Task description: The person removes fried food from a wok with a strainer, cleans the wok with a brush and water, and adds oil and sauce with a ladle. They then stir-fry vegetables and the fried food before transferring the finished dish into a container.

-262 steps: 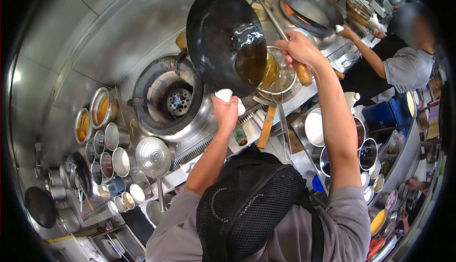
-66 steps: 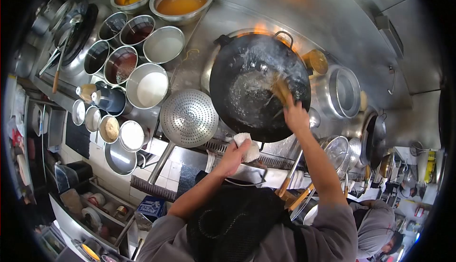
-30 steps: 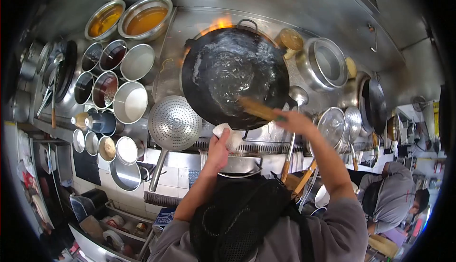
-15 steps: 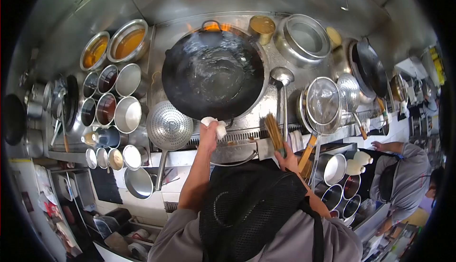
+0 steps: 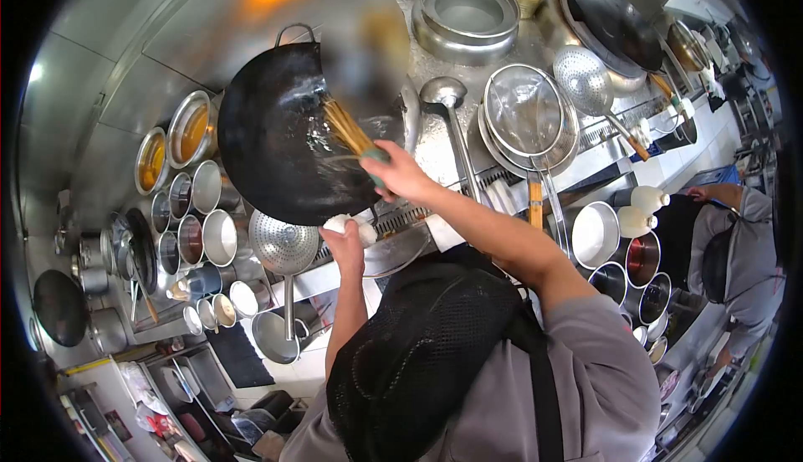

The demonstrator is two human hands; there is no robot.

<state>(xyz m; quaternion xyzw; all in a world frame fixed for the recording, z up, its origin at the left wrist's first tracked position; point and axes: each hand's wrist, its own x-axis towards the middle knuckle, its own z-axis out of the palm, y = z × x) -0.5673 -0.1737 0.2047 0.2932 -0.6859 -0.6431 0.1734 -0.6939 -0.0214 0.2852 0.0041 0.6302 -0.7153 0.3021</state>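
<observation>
"Wok (image 5: pixel 268 136) first: where is it?"

"In front of the person, left of the middle of the view, its dark inside facing up and to the right. A blurred patch hides the upper right of it, so I can't say whether it sits on the burner."

"And the left hand (image 5: pixel 348 250)?"

"At the near rim, fingers curled round a white cloth (image 5: pixel 365 233). Cloth and rim look to be touching."

"What about the right hand (image 5: pixel 401 171)?"

"Wrapped round the green-bound handle of a bamboo brush (image 5: pixel 350 127). The bristles reach inside the wok, among wet glints. Whether the tips press on the metal, I can't make out."

"So neither hand is spread?"

"Neither. Each grips its own thing, and the two are apart from one another."

"What's about them?"

"A perforated skimmer (image 5: pixel 283 242) just beside the wok's near rim, its handle pointing to the bottom of the view. To the right, a ladle (image 5: pixel 443 92) lies on the steel tabletop (image 5: pixel 433 140), with a mesh strainer (image 5: pixel 525 110) beyond it. Over left, two metal bowls (image 5: pixel 212 131) hold amber liquid."

"Anyone else?"

"A co-worker (image 5: pixel 749 244) in grey, at the right edge, well apart."
</observation>
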